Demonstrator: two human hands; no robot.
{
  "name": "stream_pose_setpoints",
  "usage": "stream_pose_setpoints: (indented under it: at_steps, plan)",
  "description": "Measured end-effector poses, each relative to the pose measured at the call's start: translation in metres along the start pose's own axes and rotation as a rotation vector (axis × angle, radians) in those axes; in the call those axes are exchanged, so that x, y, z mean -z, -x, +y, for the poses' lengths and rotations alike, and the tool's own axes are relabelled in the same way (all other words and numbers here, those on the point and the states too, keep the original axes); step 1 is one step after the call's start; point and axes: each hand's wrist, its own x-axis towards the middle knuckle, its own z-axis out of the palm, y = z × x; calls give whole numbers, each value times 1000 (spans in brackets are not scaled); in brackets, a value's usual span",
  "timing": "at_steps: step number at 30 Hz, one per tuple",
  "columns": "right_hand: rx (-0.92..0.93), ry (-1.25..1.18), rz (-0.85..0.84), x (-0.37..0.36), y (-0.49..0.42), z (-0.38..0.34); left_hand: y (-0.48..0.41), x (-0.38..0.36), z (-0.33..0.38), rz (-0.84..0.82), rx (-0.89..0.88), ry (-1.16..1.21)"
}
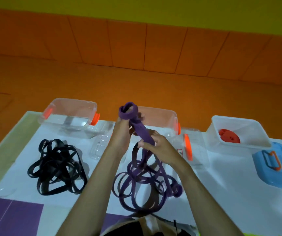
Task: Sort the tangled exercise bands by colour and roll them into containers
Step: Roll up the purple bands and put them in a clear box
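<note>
Left hand [121,133] grips rolled purple band [142,133]; right hand [156,146] pinches below (tail tangled)

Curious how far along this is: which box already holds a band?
The white box on the right, holding a red roll; the clear left box and middle box look empty.
</note>
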Motion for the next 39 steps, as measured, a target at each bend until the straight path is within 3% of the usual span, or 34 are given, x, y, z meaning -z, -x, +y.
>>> stream_pose_setpoints:
  at_steps: [3,7,9,12,17,21,24,27,29,33,36,39]
  plan:
    - [22,-49,25,3,-4,-17,0,14,-9,-109,51,51]
    - [3,-324,153,3,-9,-32,13,34,-29,-360,110,-235]
    - [-44,-475,230,7,-13,-37,20,36,-36,-376,171,-358]
    - [-43,-391,248,10,-15,-36,24,31,-45,-373,144,-418]
    - [-72,-408,365,23,-8,-28,26,37,-52,-252,89,-318]
    - [-40,-718,438,38,-4,-24,17,44,-52,-19,203,-115]
    - [-6,-778,466,44,-2,-26,9,52,-60,147,287,-104]
    - [3,-862,470,48,2,-34,6,60,-70,188,390,-125]
    - [14,-907,442,49,5,-40,4,64,-78,156,387,-337]
    - [73,-919,381,46,10,-54,7,61,-85,75,165,-703]
    - [125,-818,334,43,9,-63,17,46,-70,-29,54,-640]
    - [143,-690,299,35,8,-73,33,26,-49,-293,78,-448]
